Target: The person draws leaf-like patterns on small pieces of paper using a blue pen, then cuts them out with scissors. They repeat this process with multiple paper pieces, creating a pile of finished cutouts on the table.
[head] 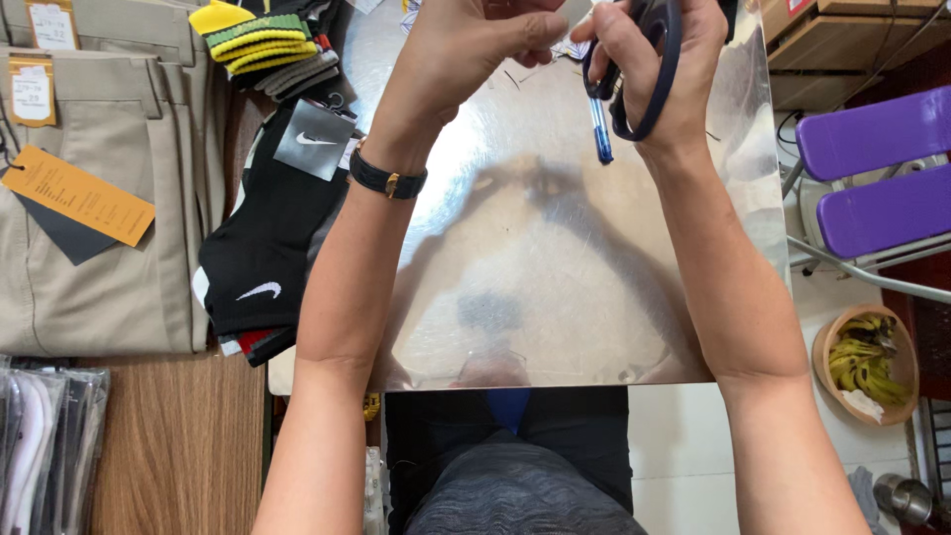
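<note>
My right hand is raised over a shiny metal tabletop, its fingers through the dark loop handles of a pair of scissors. A blue pen also hangs down from that hand. Close beside it at the top of the view, my left hand has its fingers pinched together; whatever it pinches is cut off by the frame edge. A black band with a gold clasp sits on the left wrist.
Black socks with a tag and a stack of coloured socks lie left of the metal top. Khaki trousers with an orange tag lie further left. A purple chair and a bowl of bananas are on the right.
</note>
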